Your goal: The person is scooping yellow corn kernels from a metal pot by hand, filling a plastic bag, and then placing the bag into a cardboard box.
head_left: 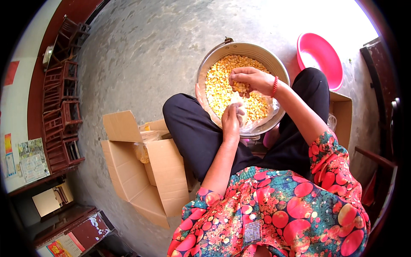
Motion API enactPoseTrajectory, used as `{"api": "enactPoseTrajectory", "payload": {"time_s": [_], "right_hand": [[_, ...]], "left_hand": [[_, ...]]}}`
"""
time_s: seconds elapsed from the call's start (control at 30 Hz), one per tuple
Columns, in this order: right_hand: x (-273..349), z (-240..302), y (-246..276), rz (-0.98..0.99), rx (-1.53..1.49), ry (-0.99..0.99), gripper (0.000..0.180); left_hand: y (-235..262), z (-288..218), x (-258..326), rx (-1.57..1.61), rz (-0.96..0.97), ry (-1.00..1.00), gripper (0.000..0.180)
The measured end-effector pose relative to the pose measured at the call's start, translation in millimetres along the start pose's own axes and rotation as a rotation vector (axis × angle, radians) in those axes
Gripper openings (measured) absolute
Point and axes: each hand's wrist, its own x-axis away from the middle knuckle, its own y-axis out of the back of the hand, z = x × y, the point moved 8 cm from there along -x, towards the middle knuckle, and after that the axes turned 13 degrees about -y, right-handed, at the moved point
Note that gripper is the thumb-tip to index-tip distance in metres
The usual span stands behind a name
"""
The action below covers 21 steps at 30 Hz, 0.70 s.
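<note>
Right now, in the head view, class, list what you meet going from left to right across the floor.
Stacked wooden chairs → open cardboard box → metal basin of corn kernels → pink plastic basin.

Bare floor (145, 55) left and far of pan (274, 64) gives free passage; box (141, 167) blocks near left, basin (321, 58) blocks far right
</note>
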Motion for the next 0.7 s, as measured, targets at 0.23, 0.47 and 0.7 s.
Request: {"api": "enactPoseTrajectory", "payload": {"time_s": [0.23,0.47,0.7], "right_hand": [[22,-34,-13,-0.097,1.019,0.207,0.017],[-18,-1,6,-0.243,0.767,0.222,0.017],[-113,-49,28,-0.412,1.195,-0.022,0.021]], "left_hand": [[4,-3,1,0.064,-0.073,-0.012,0.027],[-4,8,3,-0.013,0.047,0.072,0.028],[-11,10,4,-0.045,0.106,0.08,0.027]]}}
